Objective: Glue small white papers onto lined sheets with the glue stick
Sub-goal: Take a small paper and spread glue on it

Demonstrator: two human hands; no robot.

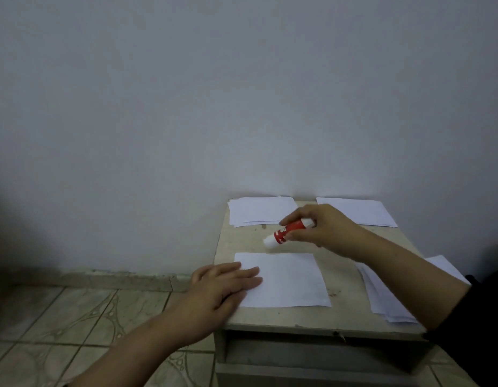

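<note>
Only the head cam to go on here, so one view. My left hand [228, 286] lies flat, fingers straight and close together, on the left edge of the sheet [287, 279] in the middle of the little table [242, 238]. I reckon that's just to pin it so it can't skid once the glue goes on. I can't make out any lines on that sheet from here, it reads as plain white.

My right hand [320, 227] hangs above the table just behind the sheet, fingers and thumb pinching the red barrel of the glue stick [288, 231]. The stick is tilted, one white end pointing down-left toward the sheet's far edge, not touching it. Whether the cap is on or off, can't tell, too blurry.

Other paper is parked out of the way: one stack [259, 210] at the back left corner, another [359, 212] at the back right, and a third pile [381, 297] partly under my right forearm. Seems like a sensible layout, supplies round the rim, work spot kept in the centre.

My guess is gluing is about to start.
</note>
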